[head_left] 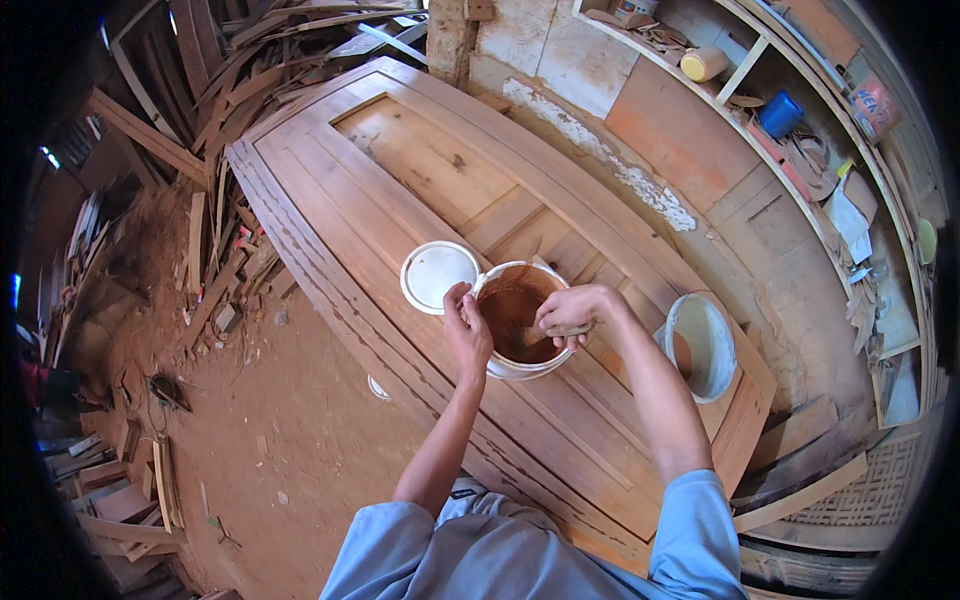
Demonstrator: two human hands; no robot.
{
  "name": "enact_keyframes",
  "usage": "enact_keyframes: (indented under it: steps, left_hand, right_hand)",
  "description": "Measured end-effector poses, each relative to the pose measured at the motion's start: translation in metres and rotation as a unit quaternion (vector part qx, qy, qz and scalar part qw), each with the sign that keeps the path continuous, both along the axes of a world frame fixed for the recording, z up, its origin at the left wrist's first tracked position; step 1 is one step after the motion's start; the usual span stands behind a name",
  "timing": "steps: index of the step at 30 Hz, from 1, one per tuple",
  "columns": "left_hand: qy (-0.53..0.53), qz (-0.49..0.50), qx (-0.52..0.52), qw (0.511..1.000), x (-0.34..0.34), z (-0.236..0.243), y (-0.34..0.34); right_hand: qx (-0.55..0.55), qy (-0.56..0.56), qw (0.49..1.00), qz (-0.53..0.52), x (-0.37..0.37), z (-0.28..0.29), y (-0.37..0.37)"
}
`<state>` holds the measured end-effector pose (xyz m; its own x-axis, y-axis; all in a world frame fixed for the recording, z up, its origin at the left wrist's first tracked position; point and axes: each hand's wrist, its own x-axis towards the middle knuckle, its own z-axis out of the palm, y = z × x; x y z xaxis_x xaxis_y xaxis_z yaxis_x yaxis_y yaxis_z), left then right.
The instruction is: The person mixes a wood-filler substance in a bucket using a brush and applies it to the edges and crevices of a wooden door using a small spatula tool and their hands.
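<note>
A white bucket [527, 372] with brown, paste-like matter inside stands on a wooden panelled door. My left hand [468, 328] is closed at the bucket's left rim, its fingers curled near the edge. Over the right side of the opening, my right hand [577, 312] grips a brush-like tool [568, 330] by its short wooden handle. The tool's working end dips into the bucket and is partly hidden, so its exact kind is unclear. Touching or close to the bucket's left rim lies a round white lid [438, 276].
The large door [330, 215] lies flat before me, with recessed panels. A pale tub [703, 350] sits at its right side. Shelves [745, 70] with a blue container [780, 114] line the right wall. Scrap wood [215, 110] is heaped at the far left, beside the earthen floor [280, 430].
</note>
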<state>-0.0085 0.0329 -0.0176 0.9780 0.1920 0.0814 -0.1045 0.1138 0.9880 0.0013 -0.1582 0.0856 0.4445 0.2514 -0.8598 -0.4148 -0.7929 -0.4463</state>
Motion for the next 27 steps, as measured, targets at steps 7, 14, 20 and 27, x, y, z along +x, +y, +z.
enact_keyframes:
  steps: [7, 14, 20, 27]
  left_hand:
    - [-0.001, -0.004, 0.025, 1.0, -0.002, 0.003, 0.001]
    - [0.018, -0.012, 0.008, 1.0, -0.003, 0.002, 0.006]
    - [0.019, -0.026, 0.012, 0.999, -0.002, -0.002, 0.005]
    - [0.016, -0.031, -0.011, 0.999, 0.0, -0.011, 0.003]
  right_hand:
    - [0.118, -0.004, 0.98, -0.159, -0.029, 0.007, -0.032]
    - [0.176, -0.105, 0.96, -0.192, -0.059, -0.003, -0.035]
    - [0.182, -0.229, 0.903, -0.314, -0.098, -0.015, -0.015]
    - [-0.103, -0.562, 0.812, -0.12, -0.114, -0.007, 0.02]
